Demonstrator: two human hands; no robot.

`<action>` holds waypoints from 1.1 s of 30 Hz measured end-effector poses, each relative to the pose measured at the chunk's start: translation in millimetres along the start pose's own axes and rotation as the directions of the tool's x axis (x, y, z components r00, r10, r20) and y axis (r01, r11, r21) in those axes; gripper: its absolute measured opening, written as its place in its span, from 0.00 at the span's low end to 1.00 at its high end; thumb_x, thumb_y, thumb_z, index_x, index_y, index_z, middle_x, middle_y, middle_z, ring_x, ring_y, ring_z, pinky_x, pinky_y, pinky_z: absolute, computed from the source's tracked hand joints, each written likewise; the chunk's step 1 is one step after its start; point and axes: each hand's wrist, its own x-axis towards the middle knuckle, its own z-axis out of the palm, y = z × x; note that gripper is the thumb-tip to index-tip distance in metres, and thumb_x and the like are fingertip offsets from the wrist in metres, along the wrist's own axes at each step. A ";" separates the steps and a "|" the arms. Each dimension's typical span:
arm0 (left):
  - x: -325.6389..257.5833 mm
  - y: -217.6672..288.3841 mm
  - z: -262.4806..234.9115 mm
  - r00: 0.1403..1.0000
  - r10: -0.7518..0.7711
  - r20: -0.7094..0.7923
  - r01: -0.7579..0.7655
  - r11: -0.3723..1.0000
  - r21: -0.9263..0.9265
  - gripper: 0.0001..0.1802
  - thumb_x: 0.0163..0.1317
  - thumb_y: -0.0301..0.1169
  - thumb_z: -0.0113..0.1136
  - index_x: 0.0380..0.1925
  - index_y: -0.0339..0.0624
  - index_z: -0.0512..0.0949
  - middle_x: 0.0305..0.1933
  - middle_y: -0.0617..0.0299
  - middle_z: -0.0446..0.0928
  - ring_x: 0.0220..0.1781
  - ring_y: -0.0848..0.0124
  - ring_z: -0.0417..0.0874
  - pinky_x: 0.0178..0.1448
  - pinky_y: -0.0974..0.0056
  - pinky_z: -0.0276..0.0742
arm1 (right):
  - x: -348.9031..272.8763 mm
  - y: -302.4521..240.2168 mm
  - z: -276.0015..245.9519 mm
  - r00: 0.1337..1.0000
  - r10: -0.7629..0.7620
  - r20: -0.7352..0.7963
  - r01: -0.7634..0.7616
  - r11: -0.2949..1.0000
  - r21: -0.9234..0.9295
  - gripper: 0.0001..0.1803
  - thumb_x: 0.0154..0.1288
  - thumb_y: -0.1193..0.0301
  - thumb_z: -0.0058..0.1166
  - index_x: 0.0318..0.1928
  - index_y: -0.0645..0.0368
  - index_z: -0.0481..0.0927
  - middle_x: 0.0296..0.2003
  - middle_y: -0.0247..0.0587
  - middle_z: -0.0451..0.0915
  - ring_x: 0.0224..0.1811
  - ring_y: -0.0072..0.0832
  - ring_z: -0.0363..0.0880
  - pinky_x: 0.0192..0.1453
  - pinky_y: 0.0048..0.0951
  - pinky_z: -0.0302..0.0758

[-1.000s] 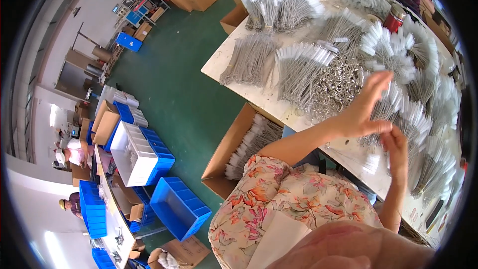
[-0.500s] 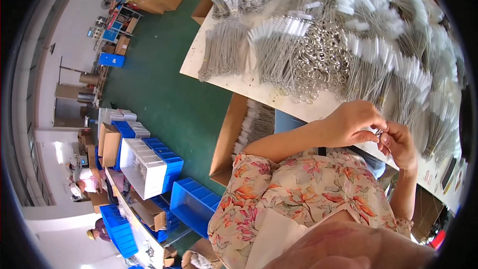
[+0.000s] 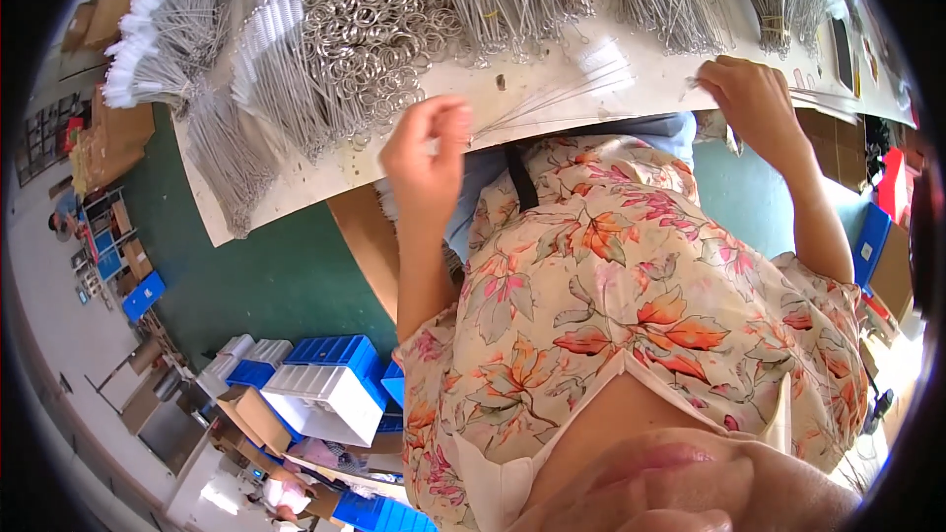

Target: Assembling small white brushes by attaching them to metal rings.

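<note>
My left hand (image 3: 429, 150) is raised at the table's near edge, just below a heap of shiny metal rings (image 3: 370, 25). Its fingers are curled and slightly blurred; whatever they hold is hidden. To the right, my right hand (image 3: 754, 103) is over the tabletop with its fingertips pinched together. Something small and pale shows at those fingertips, too small to name. Between the hands lie a few loose thin wire brushes (image 3: 603, 69) with white bristle ends, their stems pointing toward my left hand. Bundled wire brushes (image 3: 281, 64) lie left of the rings.
More brush bundles (image 3: 774, 0) line the white table (image 3: 537, 103) at the back and right. A cardboard box (image 3: 365, 246) stands below the table's edge. Blue and white plastic crates (image 3: 330, 389) are stacked on the green floor at lower left. Another person (image 3: 286, 495) is in the distance.
My hands, together over the right of the table before, have come apart, left hand to the left. The view has swung, and loose brushes now show between them.
</note>
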 end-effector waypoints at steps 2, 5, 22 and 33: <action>-8.1 -3.3 -5.5 0.995 -0.099 -0.015 0.100 0.993 0.057 0.09 0.59 0.29 0.58 0.35 0.35 0.77 0.25 0.59 0.78 0.26 0.77 0.78 0.32 0.70 0.74 | -14.9 34.1 30.3 0.984 0.052 -0.171 -0.151 0.754 -0.639 0.06 0.59 0.73 0.53 0.35 0.62 0.78 0.25 0.43 0.78 0.27 0.40 0.76 0.34 0.31 0.73; -20.3 -5.5 5.3 0.977 -0.203 0.071 0.161 0.909 0.385 0.08 0.57 0.29 0.59 0.33 0.35 0.77 0.25 0.59 0.78 0.25 0.76 0.77 0.30 0.70 0.73 | -0.8 10.5 46.0 0.942 -0.053 -0.333 0.040 0.998 -0.045 0.04 0.56 0.75 0.53 0.34 0.59 0.78 0.26 0.41 0.78 0.27 0.39 0.77 0.34 0.33 0.75; 16.2 24.3 -29.5 0.984 -0.112 0.138 0.161 0.887 -0.433 0.12 0.62 0.25 0.54 0.45 0.34 0.75 0.42 0.54 0.77 0.39 0.70 0.81 0.45 0.66 0.78 | 98.9 -118.6 52.4 0.872 -0.487 -0.050 0.456 0.772 0.443 0.06 0.60 0.72 0.50 0.32 0.62 0.76 0.28 0.41 0.79 0.29 0.36 0.79 0.33 0.33 0.73; 32.6 48.8 -38.1 0.942 0.327 0.070 -0.305 0.927 -0.219 0.16 0.54 0.16 0.57 0.44 0.33 0.77 0.48 0.51 0.74 0.41 0.67 0.82 0.43 0.70 0.80 | 93.0 -125.5 22.5 0.853 -0.522 0.027 0.285 0.508 0.813 0.12 0.67 0.68 0.49 0.33 0.66 0.76 0.28 0.33 0.76 0.34 0.16 0.71 0.39 0.21 0.68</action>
